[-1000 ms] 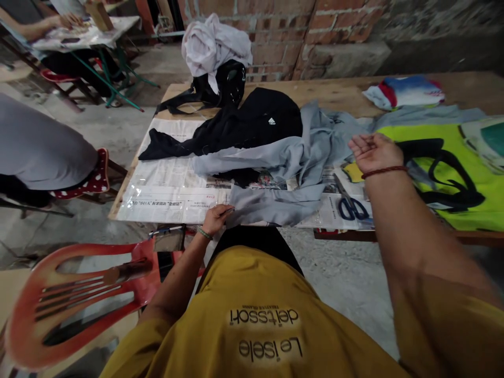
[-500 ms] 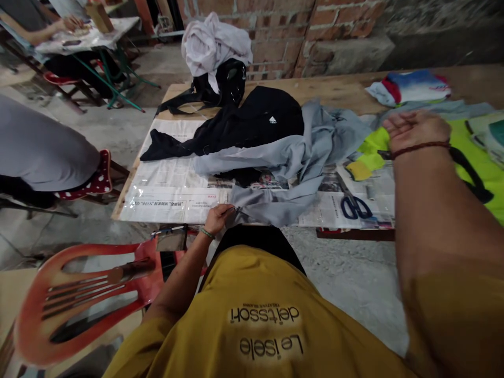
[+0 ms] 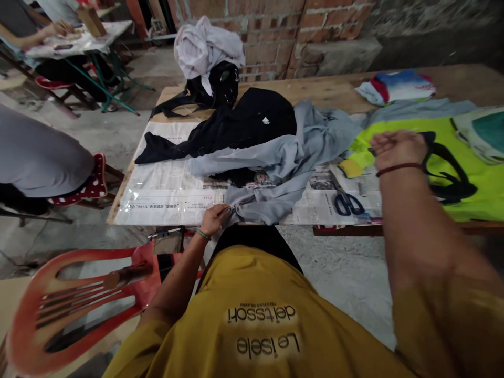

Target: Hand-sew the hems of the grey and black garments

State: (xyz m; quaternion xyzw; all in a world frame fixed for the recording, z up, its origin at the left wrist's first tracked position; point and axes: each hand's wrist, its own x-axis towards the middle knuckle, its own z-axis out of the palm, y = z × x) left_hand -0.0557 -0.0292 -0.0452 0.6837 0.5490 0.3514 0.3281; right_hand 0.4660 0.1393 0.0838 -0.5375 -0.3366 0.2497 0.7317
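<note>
Lying on the table (image 3: 323, 86): grey cloth (image 3: 309, 142) midway, neon cloth (image 3: 490, 181) at right, black cloth (image 3: 252, 118) behind the grey; the left hand (image 3: 214, 218) pinches the grey's near end; the right hand (image 3: 401, 148) (curled, contents I cannot tell) hangs over the neon; scissors (image 3: 348, 203) lie between.

White bundled cloth (image 3: 208, 50) atop a black bag (image 3: 225, 81); brick wall (image 3: 271, 37) behind; red plastic chair (image 3: 144, 289)

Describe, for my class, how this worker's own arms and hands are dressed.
Both hands are ungloved. The left hand has a thin green bracelet at its wrist; the right hand has a dark red band. Mustard-yellow sleeves cover the upper arms, leaving the forearms bare.
</note>
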